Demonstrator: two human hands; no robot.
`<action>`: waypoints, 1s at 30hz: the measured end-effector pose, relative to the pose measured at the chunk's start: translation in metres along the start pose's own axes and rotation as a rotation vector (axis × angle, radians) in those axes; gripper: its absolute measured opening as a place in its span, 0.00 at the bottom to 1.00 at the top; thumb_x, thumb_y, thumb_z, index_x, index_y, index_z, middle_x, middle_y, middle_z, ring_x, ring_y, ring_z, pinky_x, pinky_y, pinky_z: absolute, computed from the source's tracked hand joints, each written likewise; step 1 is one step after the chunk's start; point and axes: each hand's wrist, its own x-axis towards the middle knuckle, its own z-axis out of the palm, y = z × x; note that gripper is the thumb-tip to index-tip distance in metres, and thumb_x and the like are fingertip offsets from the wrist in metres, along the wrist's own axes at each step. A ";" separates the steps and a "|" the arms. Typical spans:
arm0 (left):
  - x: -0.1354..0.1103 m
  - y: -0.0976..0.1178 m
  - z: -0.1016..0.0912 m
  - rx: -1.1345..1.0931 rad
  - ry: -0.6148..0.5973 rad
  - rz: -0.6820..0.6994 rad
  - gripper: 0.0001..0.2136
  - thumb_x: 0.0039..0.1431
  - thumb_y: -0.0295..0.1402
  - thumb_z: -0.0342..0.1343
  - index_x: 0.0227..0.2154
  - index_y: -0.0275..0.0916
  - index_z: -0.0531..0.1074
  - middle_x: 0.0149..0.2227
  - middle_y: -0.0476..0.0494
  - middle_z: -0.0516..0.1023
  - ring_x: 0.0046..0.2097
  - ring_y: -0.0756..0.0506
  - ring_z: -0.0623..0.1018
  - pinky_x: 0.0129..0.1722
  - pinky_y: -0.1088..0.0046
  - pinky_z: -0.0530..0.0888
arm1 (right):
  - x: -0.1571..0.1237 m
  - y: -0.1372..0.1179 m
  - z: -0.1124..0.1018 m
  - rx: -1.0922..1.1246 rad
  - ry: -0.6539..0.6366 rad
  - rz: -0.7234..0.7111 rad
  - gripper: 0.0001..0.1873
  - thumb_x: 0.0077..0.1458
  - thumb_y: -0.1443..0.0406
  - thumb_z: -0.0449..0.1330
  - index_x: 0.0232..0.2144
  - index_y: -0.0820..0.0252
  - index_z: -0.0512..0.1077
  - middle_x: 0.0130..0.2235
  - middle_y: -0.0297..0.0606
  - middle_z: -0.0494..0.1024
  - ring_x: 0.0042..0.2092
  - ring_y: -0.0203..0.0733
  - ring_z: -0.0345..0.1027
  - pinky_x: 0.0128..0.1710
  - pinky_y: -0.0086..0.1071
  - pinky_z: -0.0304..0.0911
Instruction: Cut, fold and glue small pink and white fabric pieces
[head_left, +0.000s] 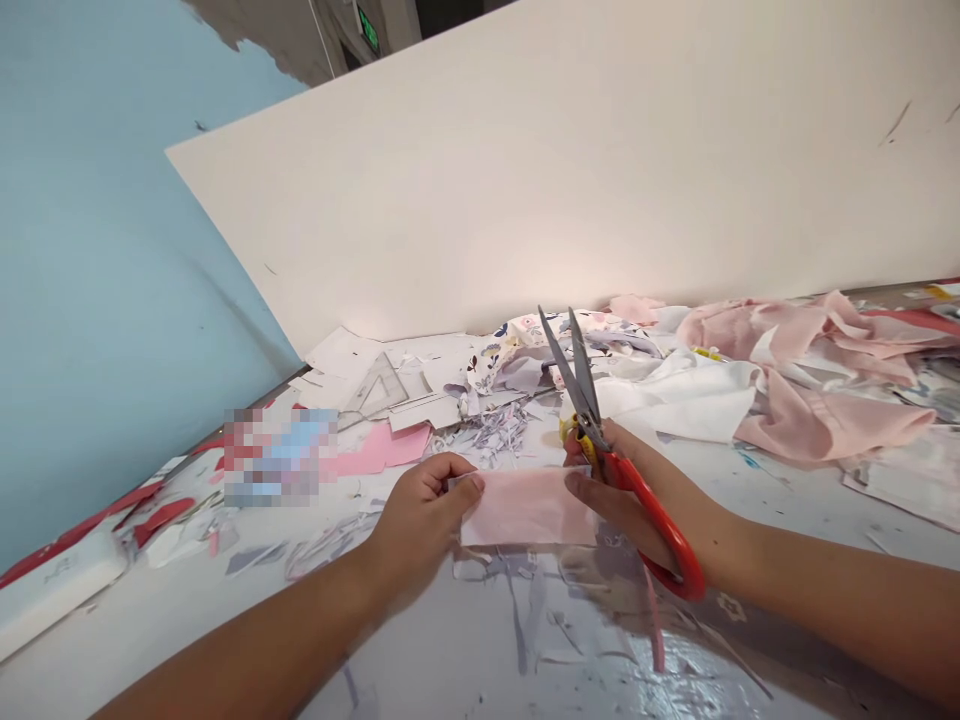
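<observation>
A small pale pink rectangle of fabric [529, 508] is stretched between my two hands above the table. My left hand [429, 505] pinches its left end between thumb and fingers. My right hand [626, 495] grips its upper right corner with the thumb and also holds a pair of scissors [589, 390]. The scissors have red handles, and their blades point up and stand slightly apart. A bit of yellow shows near the pivot, by my right fingers. Some of the right fingers are hidden behind the fabric and handles.
Thin fabric shreds [491, 428] litter the white table. A clear set square [379, 385] lies on paper pieces at the back left, near pink paper [384, 447]. Floral cloth [517, 345], white cloth [675, 395] and pink cloth [825, 415] are heaped at the back right. Behind stands a white board [562, 170].
</observation>
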 end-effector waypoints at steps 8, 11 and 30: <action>0.002 0.000 -0.004 0.025 0.091 0.076 0.11 0.47 0.39 0.58 0.22 0.38 0.64 0.18 0.57 0.58 0.18 0.57 0.55 0.15 0.83 0.55 | 0.008 0.011 -0.008 0.095 -0.036 -0.152 0.10 0.52 0.57 0.54 0.29 0.57 0.61 0.26 0.30 0.63 0.28 0.36 0.58 0.30 0.32 0.57; 0.003 0.000 -0.004 0.040 0.104 0.099 0.11 0.48 0.39 0.58 0.23 0.38 0.65 0.19 0.57 0.58 0.19 0.58 0.56 0.16 0.84 0.54 | 0.007 0.010 -0.008 0.058 -0.070 -0.153 0.08 0.51 0.60 0.55 0.26 0.57 0.60 0.24 0.28 0.62 0.26 0.35 0.57 0.27 0.31 0.56; -0.001 0.006 0.002 0.021 0.005 0.025 0.11 0.42 0.31 0.62 0.27 0.38 0.65 0.19 0.54 0.68 0.20 0.54 0.67 0.22 0.76 0.67 | 0.000 0.001 0.003 0.022 0.123 -0.005 0.08 0.47 0.68 0.54 0.26 0.55 0.56 0.23 0.26 0.61 0.23 0.32 0.54 0.21 0.26 0.56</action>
